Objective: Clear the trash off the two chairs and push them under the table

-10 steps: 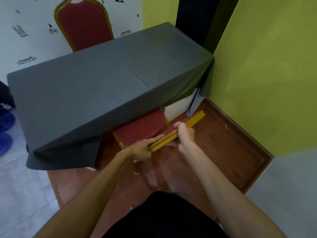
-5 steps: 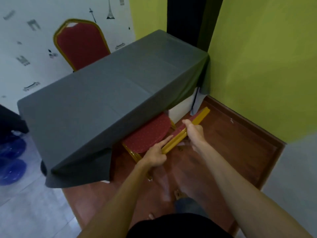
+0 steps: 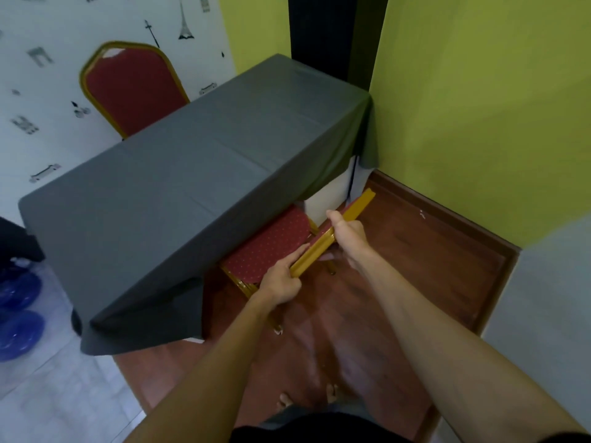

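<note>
A red chair with a gold frame (image 3: 271, 243) stands at the near side of the table (image 3: 179, 193), its seat partly under the grey tablecloth. I see its backrest from above as a gold bar. My left hand (image 3: 283, 279) grips the left end of that backrest top. My right hand (image 3: 347, 236) grips it near the middle. No trash shows on the visible part of the seat. A second red chair (image 3: 131, 91) stands at the far side of the table, its back upright and its seat hidden behind the tabletop.
A yellow-green wall (image 3: 479, 107) closes the right side, close to the table's end. The floor under me is red-brown wood (image 3: 415, 266) with a raised edge. Blue water bottles (image 3: 19, 314) lie on the tiled floor at the left. My bare feet show at the bottom.
The chair has slid a little further under the tablecloth, and both hands stayed on the backrest. My view has shifted, so the table sits lower in the frame.
</note>
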